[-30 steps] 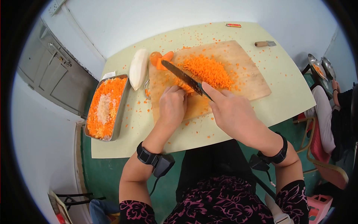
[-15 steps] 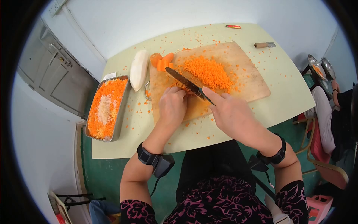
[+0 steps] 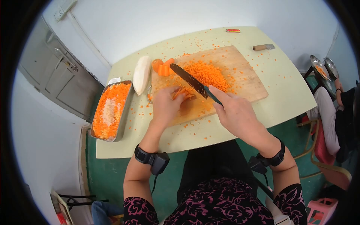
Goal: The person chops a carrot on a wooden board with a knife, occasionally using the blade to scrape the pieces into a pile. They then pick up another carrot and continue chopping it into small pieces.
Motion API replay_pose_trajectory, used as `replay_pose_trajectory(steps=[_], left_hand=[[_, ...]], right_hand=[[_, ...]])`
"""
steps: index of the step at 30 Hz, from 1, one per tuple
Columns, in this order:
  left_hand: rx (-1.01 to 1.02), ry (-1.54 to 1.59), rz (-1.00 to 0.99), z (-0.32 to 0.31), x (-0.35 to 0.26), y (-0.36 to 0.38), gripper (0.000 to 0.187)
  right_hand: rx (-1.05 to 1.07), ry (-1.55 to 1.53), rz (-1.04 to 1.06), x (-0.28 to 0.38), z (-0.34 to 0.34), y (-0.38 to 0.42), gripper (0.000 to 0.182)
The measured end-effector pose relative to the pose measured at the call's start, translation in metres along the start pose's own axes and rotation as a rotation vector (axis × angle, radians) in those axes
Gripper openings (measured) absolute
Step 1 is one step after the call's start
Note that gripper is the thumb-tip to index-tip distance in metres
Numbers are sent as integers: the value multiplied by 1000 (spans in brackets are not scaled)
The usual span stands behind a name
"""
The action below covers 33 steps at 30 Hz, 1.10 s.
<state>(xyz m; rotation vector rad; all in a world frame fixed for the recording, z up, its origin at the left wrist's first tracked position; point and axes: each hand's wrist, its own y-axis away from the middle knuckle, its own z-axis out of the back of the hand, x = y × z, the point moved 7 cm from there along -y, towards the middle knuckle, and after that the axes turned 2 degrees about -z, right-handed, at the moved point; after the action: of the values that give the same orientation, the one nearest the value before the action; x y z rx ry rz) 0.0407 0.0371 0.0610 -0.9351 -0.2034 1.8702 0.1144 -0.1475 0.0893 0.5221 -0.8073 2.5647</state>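
With the left hand pinning the carrot strips at the cutting board's seven o'clock and the right hand closed round the knife, fingertips are best kept curled back from the blade while it chops in short, even strokes.

Kitchen: cutting board, diced carrots, steel tray.

orange carrot bits, white radish, blk knife
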Motion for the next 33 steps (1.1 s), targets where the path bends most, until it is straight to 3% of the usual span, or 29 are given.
replay_pose_trajectory(steps=[2,5,8,14,17,20,26,33], left_hand=[[35,110,167,10,17,-12,19],[147,-176,-16,7,49,-37,22],[346,4,3,-17,61,-45,22],[381,-70,47,-24,61,-43,17],[420,-124,231,-18,56,-36,15],[367,-34,257,-14,47,-25,16],[271,-171,-14,-11,17,-5,22],[124,-180,-75,-13,13,5,23]], right_hand=[[-12,-19,-7,-3,1,1,41],[-12,-35,-30,-6,1,2,41],[-6,-37,-5,-6,0,3,42],[14,-82,-37,-10,1,7,40],[37,-83,-69,-11,3,7,39],[17,-85,-29,-10,1,7,38],[29,-72,-13,-5,-3,6,39],[27,12,23,11,-1,6,40]])
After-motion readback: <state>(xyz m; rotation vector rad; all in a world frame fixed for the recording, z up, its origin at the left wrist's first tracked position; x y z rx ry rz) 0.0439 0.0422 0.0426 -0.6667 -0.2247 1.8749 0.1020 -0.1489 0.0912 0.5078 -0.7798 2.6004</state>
